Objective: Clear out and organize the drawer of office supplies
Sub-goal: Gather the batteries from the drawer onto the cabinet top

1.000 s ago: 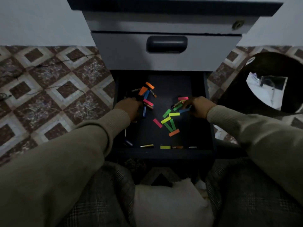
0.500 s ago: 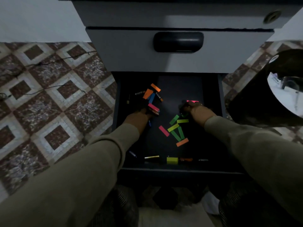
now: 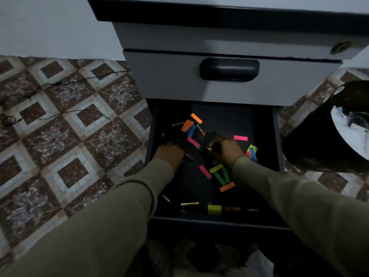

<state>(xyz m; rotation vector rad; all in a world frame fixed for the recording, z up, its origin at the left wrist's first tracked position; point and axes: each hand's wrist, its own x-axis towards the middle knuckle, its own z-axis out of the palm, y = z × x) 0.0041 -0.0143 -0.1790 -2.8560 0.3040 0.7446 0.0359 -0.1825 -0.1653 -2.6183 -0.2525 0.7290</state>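
Open drawer [image 3: 276, 136], contents loose. Right hand [image 3: 226, 149] had shifted from the green tabs toward mid-drawer, its grip closed on a small metal-tipped item [image 3: 208, 148]. Left hand [image 3: 169, 154] lay at the left side; grip indeterminate. Coloured tabs [image 3: 219, 172] remained scattered; sorting barely begun.

I see open drawer [image 3: 276, 136] reachable from above only; closed upper drawer front [image 3: 229, 90] overhangs far edge, blocks reach further back. Far-right floor patch bare, free room there. Left hand [image 3: 170, 154] and right hand [image 3: 226, 149] fill middle. Sticky flags [image 3: 219, 174] clutter centre-right; pens [image 3: 189, 203] line near wall. Dark bin [image 3: 319, 136] crowds right side. Tiled floor [image 3: 69, 136] left open, thin cable [image 3: 65, 114] across it.
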